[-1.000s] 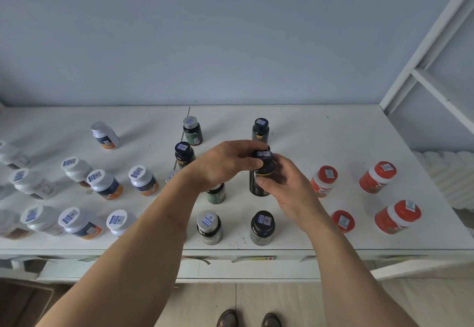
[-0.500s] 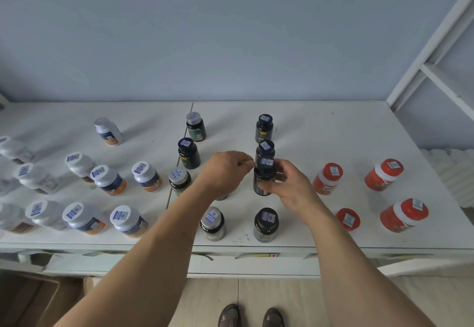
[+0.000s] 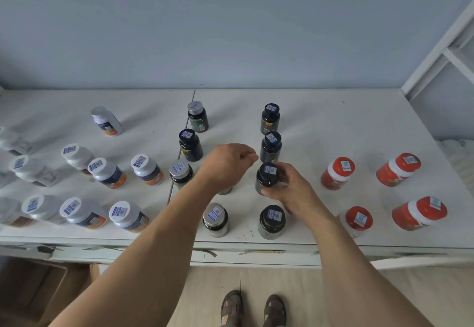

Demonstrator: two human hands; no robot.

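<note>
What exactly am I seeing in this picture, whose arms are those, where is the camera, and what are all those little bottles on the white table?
There is no machine here: a person works with two bare hands. The single camera sits on the person's head and looks forward and down, so both arms reach in from the bottom and the sandalled feet show on the floor. The white table carries three groups: white-capped bottles on the left, dark bottles in the middle, red-capped bottles on the right. Most caps bear a small barcode sticker. The right hand grips one black-capped bottle by its side, in line with the other dark ones. The left hand hovers beside it, fingers curled, holding nothing that I can see.
</note>
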